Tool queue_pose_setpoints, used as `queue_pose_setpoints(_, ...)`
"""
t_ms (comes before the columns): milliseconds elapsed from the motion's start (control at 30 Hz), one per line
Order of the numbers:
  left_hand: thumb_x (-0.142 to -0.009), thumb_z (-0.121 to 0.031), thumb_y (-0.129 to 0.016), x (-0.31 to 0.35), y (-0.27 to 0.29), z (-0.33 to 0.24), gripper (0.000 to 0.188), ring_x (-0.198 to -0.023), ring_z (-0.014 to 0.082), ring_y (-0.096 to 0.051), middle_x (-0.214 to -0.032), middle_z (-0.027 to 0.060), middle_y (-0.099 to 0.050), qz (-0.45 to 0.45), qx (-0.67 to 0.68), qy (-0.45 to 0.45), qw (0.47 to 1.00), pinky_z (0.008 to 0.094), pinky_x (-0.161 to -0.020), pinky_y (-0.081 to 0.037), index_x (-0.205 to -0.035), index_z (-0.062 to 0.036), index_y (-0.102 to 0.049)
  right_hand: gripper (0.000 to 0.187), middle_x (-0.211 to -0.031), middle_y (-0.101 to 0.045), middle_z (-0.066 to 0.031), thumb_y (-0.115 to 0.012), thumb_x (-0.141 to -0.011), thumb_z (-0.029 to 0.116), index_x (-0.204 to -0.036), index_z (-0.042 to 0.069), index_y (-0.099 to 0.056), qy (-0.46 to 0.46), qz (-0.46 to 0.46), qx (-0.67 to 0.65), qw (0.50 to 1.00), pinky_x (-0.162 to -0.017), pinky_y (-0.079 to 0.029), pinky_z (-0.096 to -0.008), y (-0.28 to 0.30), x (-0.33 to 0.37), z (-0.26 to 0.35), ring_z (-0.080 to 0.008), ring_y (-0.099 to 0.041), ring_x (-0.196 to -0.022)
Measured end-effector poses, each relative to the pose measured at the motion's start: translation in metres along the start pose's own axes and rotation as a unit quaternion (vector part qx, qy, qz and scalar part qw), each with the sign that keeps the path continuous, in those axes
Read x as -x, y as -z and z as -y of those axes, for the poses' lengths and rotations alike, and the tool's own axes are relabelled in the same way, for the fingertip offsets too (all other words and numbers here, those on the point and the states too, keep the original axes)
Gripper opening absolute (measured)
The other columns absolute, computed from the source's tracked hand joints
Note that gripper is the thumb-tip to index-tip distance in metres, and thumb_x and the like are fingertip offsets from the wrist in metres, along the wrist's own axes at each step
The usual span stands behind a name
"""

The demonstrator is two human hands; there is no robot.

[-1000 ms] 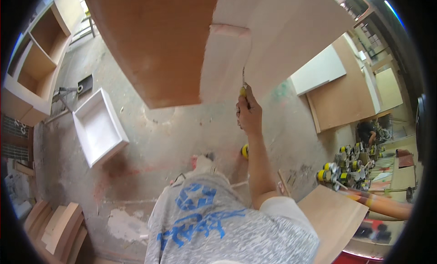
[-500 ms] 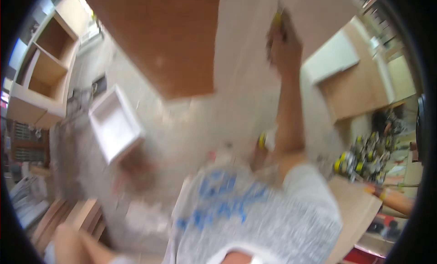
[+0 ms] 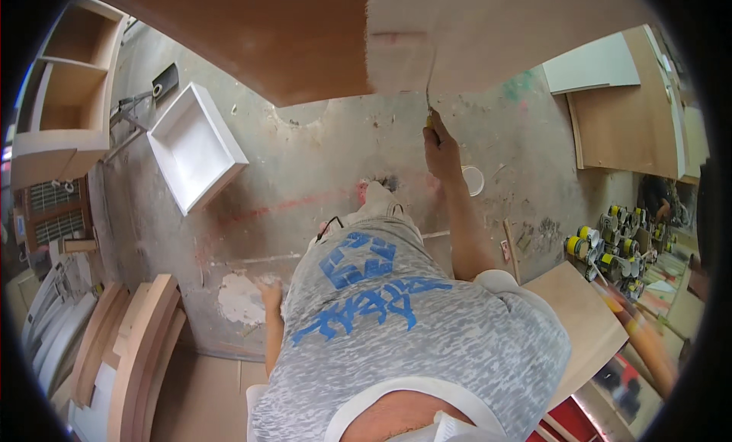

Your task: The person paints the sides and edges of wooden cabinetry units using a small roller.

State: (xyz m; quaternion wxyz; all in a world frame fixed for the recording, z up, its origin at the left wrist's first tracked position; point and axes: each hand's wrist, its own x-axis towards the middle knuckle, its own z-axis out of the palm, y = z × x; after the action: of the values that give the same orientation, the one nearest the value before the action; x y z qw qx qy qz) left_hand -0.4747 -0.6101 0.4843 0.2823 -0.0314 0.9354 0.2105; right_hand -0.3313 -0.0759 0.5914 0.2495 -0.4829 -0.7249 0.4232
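Note:
My right hand (image 3: 442,146) is closed round the yellow handle of a paint roller (image 3: 430,91), in front of me and right of centre. The roller's thin metal rod runs up to a large panel (image 3: 488,38). Its head seems to lie against the panel's pale-coated part, where it is hard to make out. The panel's left part (image 3: 290,42) is bare reddish-brown, with a ragged line between the two. My left hand (image 3: 269,292) hangs beside my body above the floor, fingers loosely apart, with nothing visible in it.
A white tub (image 3: 473,180) stands on the stained floor past my right forearm. Left are a white drawer box (image 3: 194,148), a wooden cabinet (image 3: 72,99) and curved wood pieces (image 3: 145,358). Right are boards (image 3: 625,122), clustered metal parts (image 3: 621,248) and a blurred, arm-like shape (image 3: 640,335).
My right hand has drawn back toward my body with the roller. The panel now sits higher in view, and my left hand shows clearly at my side.

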Motion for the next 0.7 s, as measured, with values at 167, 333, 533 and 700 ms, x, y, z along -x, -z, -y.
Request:
queue_pose_setpoints(167, -0.083, -0.027, -0.068, 0.049, -0.005, 0.025, 0.083, -0.114, 0.0315, -0.049, -0.125, 0.0243, -0.047, 0.151, 0.018, 0.170, 0.974, 0.0370, -0.093, -0.040, -0.145, 0.0026, -0.021, 0.044, -0.077, -0.060, -0.0125, -0.054, -0.093, 0.022, -0.136, 0.015, -0.049, -0.051, 0.067, 0.052, 0.995, -0.060, -0.047, -0.0312, -0.027, -0.021, -0.056, -0.0179, -0.056, -0.063)
queue_pose_setpoints(333, -0.085, -0.027, -0.068, 0.055, 0.025, -0.022, 0.078, -0.096, 0.0266, -0.064, -0.108, 0.0200, -0.062, 0.086, 0.104, 0.229, 0.964, 0.0345, -0.079, -0.050, -0.145, -0.0006, -0.026, 0.044, -0.086, -0.066, -0.0213, -0.051, -0.092, 0.023, -0.136, 0.016, -0.048, -0.167, 0.150, 0.075, 0.972, -0.058, -0.051, -0.0418, -0.058, -0.058, -0.113, -0.0319, -0.065, -0.063)
queue_pose_setpoints(533, -0.088, -0.021, -0.065, 0.048, 0.033, -0.083, 0.070, -0.081, 0.0189, -0.064, -0.099, 0.0141, -0.064, 0.040, 0.189, 0.143, 0.971, 0.0296, -0.070, -0.049, -0.144, -0.0019, -0.028, 0.047, -0.055, -0.052, -0.0076, -0.050, -0.092, 0.029, -0.138, 0.021, -0.047, -0.242, 0.224, 0.071, 0.941, -0.038, -0.042, -0.0352, -0.090, -0.106, -0.182, -0.0192, -0.047, -0.038)
queue_pose_setpoints(700, -0.087, -0.021, -0.065, 0.051, 0.011, -0.089, 0.059, -0.084, 0.0185, -0.063, -0.100, 0.0154, -0.065, 0.096, 0.114, 0.124, 0.981, 0.0296, -0.075, -0.050, -0.137, -0.0004, -0.042, 0.039, -0.053, -0.047, -0.0050, -0.044, -0.094, 0.027, -0.132, 0.020, -0.051, -0.314, 0.236, 0.039, 0.919, -0.036, -0.039, -0.0332, -0.068, -0.129, -0.199, -0.0163, -0.043, -0.037)
